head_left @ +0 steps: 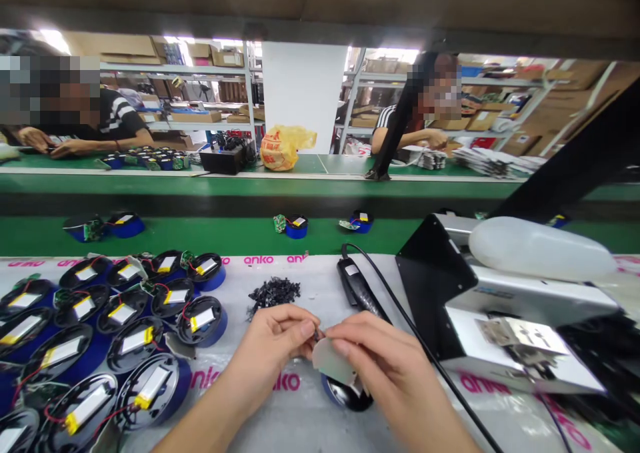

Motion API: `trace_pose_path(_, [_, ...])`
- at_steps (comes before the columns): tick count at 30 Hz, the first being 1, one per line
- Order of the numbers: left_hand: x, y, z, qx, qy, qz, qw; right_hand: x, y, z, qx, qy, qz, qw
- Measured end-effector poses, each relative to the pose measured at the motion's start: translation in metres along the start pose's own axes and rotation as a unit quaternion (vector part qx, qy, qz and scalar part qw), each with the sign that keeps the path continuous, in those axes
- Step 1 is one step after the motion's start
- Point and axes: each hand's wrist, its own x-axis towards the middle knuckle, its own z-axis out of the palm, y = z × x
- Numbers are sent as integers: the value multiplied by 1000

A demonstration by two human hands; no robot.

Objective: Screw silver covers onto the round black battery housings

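My right hand (pixel 383 356) pinches a thin pale grey-green flat disc (pixel 333 361) with a rounded edge, held tilted. My left hand (pixel 277 336) is closed with thumb and forefinger together at the disc's upper left edge; a tiny dark bit shows at the fingertips, too small to name. Directly below the disc lies a round black and blue housing (pixel 353 396), partly hidden by the disc and my right hand. Behind my left hand is a heap of small black pieces (pixel 275 293). A black corded handheld tool (pixel 357 286) lies beyond my right hand.
Several blue housings with batteries and red wires (pixel 135 346) crowd the left. A silver and black machine (pixel 520 333) with a white bottle (pixel 540 246) on it stands right. A green conveyor belt (pixel 240 236) carries more housings. Two people sit across, near a yellow bag (pixel 280 149).
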Motion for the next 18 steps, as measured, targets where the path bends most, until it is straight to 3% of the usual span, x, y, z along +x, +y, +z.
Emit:
trace_pose_path(4, [2,-1,-3,6,15,6,1000,0,1,-1,-13,16,11,1000])
trace_pose_path(10, [4,-3,-5,67,-10,17,998,2,-1,1,-17,9,16,1000])
trace_pose_path(18, [-3,10,1,162,-19,66,984,3,-4,1,-38,12,6,999])
